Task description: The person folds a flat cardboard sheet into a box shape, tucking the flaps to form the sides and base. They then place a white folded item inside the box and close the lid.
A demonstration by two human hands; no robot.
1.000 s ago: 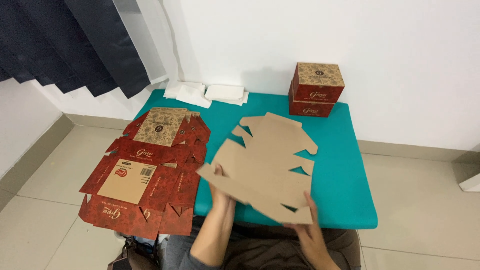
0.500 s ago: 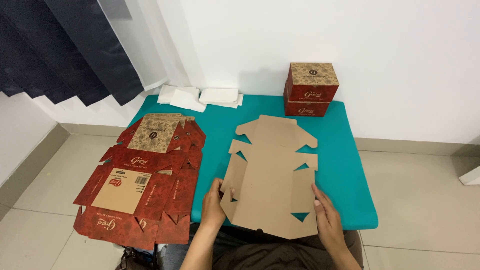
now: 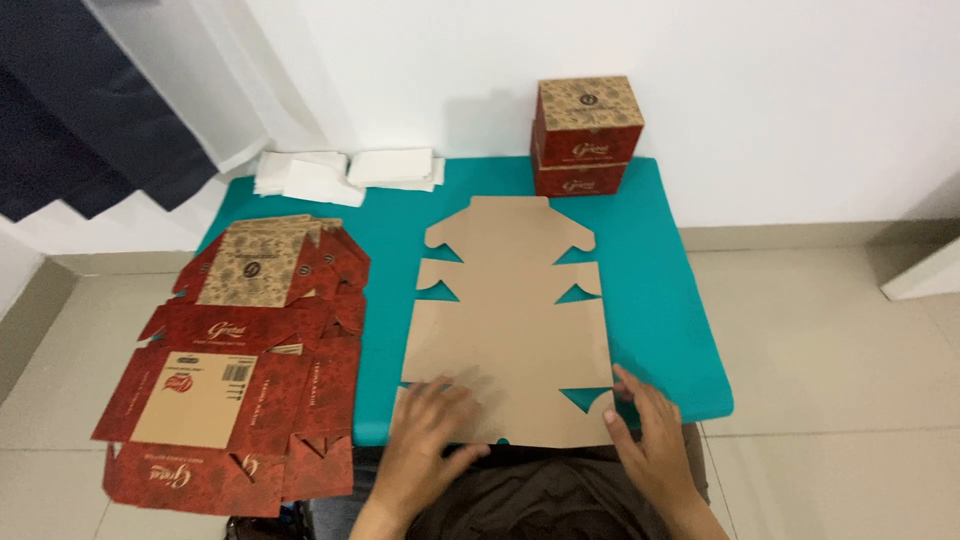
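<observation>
Item: flat box blank [image 3: 510, 320], plain brown side up, die-cut w/ notches and flaps; laid flat on teal table [image 3: 660, 290], centre, long axis running away from the person. Near edge is at table's front edge, just above the lap.

Left hand [image 3: 430, 425]: placed palm-down on blank's near-left corner, fingers [image 3: 455, 390] spread and extended, pressed flat on the card; nothing gripped.

Right hand [image 3: 650, 435]: set at blank's near-right corner, beside the triangular notch; fingers open, slightly curled, tips touching card edge; nothing clasped. Blank is thus pinned between both hands at its near end, far flaps left free.

Adjacent, left: stack of unfolded red printed blanks [image 3: 240, 360], fanned, overhanging table's left edge toward the floor.

Far left of table: white folded sheets [image 3: 345, 170], in a small pile near the wall.

Far right of table: two assembled red boxes [image 3: 585, 135], stacked one on the other, against wall, well apart from hands.

Bkgd: dark curtain [image 3: 90, 110], upper left; tiled floor [image 3: 830, 340].
</observation>
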